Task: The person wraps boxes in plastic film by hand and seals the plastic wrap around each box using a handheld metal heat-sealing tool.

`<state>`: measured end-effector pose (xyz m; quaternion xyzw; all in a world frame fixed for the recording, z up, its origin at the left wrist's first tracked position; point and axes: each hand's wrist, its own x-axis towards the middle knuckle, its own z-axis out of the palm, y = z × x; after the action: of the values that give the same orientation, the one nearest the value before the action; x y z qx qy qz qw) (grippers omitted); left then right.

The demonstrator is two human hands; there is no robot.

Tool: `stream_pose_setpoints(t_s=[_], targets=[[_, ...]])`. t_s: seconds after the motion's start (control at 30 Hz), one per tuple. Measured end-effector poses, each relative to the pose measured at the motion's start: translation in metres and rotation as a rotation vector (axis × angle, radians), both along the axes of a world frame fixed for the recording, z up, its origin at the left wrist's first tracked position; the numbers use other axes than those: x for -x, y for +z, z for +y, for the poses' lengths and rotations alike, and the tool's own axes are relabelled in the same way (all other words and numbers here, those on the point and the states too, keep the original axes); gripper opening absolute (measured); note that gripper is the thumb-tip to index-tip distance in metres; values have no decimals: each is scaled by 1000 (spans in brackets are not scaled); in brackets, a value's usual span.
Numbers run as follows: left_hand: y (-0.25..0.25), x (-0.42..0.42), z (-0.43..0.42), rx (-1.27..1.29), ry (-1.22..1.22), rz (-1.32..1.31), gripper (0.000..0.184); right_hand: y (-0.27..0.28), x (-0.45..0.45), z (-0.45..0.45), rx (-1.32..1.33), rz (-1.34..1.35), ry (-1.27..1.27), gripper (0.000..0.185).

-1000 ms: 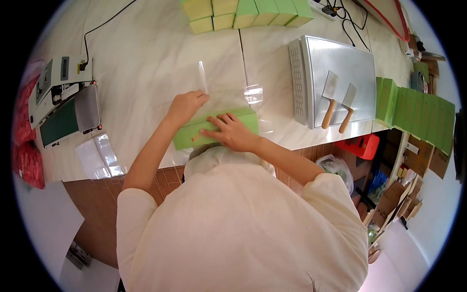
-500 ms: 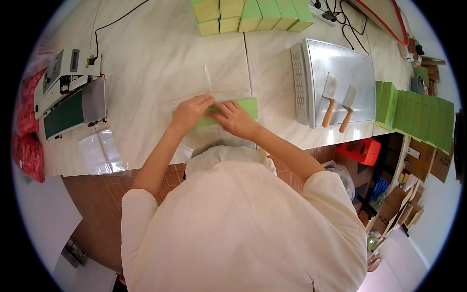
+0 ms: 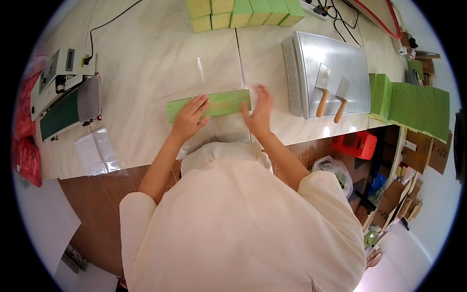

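Observation:
A long, flat green box with faint printing lies on the marble-patterned table, a little tilted, in front of my body. My left hand rests on its left half, fingers stretched flat over the top. Off the right end, my right hand is raised with thumb and fingers apart, slightly smeared by motion, and holds nothing. Clear plastic film shows between the box and my shirt; how far it runs around the box I cannot tell.
Left stand a small belt machine and clear plastic bags. To the right, two wooden-handled blades lie on a metal box. Green boxes line the back and far right. A red stool is below.
My hands were together over the middle of the box, fingertips pinching clear film. They have come apart: the left now lies flat on the box, the right has moved off its right end.

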<state>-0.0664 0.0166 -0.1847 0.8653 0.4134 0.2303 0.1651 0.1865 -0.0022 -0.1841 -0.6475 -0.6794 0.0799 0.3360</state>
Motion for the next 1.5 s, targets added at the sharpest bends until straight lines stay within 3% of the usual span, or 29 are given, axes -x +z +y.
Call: stream_pose_setpoints(t_s=[0.03,0.1,0.13,0.2,0.3,0.4,0.77,0.93,0.97,1.03,1.07,1.13,1.33,1.4,1.47,1.5], targets=[[2,0,-1,19,-5,-6,47,-11,-9,0,2,-1,1,62],[3,1,-4,41,-10,-8,53,-27,-24,5,264,494,-384,53],[1,1,-5,37,-6,6,54,-29,-27,8,265,497,-388,53],[-1,0,-6,33,-10,19,55,-27,-32,11,657,1050,-268,39],[-2,2,-5,25,-1,46,56,-17,-25,12,657,923,-254,28],[-5,3,-6,39,18,48,55,-35,-27,13,575,964,-223,24],[-11,0,-15,0,10,48,60,-41,-37,8,586,1047,-134,24],[-8,0,-15,18,8,34,59,-19,-40,6,657,1067,-65,20],[-8,-1,-14,32,6,15,58,-19,-43,4,653,1065,-72,20],[-10,2,-15,69,15,26,58,-16,-53,-3,568,636,176,16],[-11,2,-16,107,29,43,58,-14,-60,-8,566,629,162,16],[-9,2,-16,130,30,39,59,7,-65,-13,547,206,332,16],[14,3,-12,237,52,56,60,35,-55,-21,84,-25,441,17],[18,6,-11,252,51,76,60,35,-51,-18,69,-28,397,17],[21,10,-9,304,38,12,40,30,-50,-13,52,-26,354,17],[20,13,-8,302,33,18,40,26,-50,-10,44,-34,241,19]])
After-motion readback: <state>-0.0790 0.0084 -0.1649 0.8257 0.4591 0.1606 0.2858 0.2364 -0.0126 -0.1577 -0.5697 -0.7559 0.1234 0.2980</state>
